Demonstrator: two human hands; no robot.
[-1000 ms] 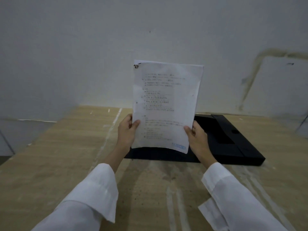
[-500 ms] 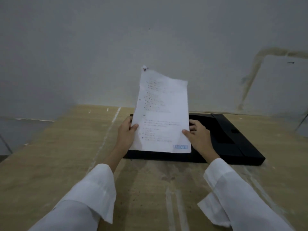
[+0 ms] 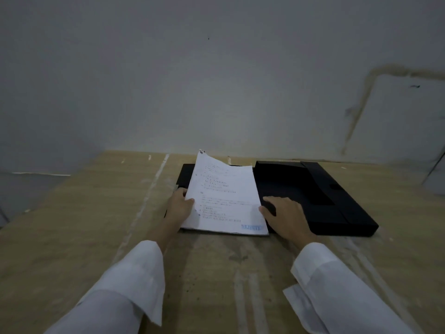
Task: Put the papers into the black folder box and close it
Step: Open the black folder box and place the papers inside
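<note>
Where a second ago the thin white papers (image 3: pixel 225 201) stood upright, they now lie tilted low over the matte black folder box (image 3: pixel 313 196), open flat on the scuffed wooden surface (image 3: pixel 72 225). Left hand (image 3: pixel 179 206) pinches their left edge; right hand (image 3: pixel 286 216) rests open, thumb on their right edge.

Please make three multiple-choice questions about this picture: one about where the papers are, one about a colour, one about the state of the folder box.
1. Where are the papers?
A. over the left half of the black folder box
B. on the floor
C. against the wall

2. What colour is the stamp at the bottom corner of the top sheet?
A. red
B. blue
C. green

3. The folder box is:
A. closed
B. standing upright
C. lying open

Answers: A, black shows around the sheets; B, the print is blue; C, its flap lies spread flat on the table.
</note>
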